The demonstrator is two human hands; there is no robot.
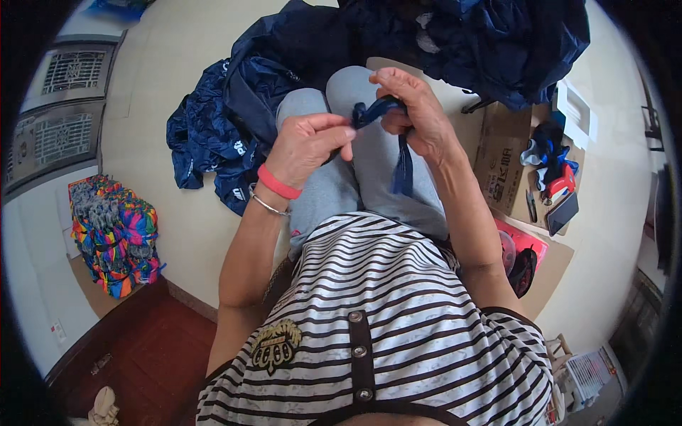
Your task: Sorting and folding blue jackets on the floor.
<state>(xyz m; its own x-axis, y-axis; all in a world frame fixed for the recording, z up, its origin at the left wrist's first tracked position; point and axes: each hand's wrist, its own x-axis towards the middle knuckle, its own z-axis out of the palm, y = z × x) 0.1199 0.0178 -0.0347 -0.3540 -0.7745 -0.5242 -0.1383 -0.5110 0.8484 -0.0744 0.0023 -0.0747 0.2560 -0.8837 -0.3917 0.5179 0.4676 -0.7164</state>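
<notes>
Above my knees, a dark blue fabric strip (403,170) is stretched between my two hands. Its near-left end curls into a loop or knot (361,113). My left hand (302,148), with a red band and a silver bangle at the wrist, is closed in a pinch at that curled end. My right hand (420,117) is closed around the strip farther along, fingers bent. From under the right hand the frayed-looking tail hangs down over my grey trousers (369,153). What lies inside the left fingertips is partly hidden.
Dark blue shiny garments (206,121) lie heaped on the floor ahead and left, with more dark fabric (490,42) at the far right. A cardboard box (506,153) at right holds a phone (563,214), small scissors-like tool (531,206) and red item (561,183). Multicoloured bundles (117,234) stand left.
</notes>
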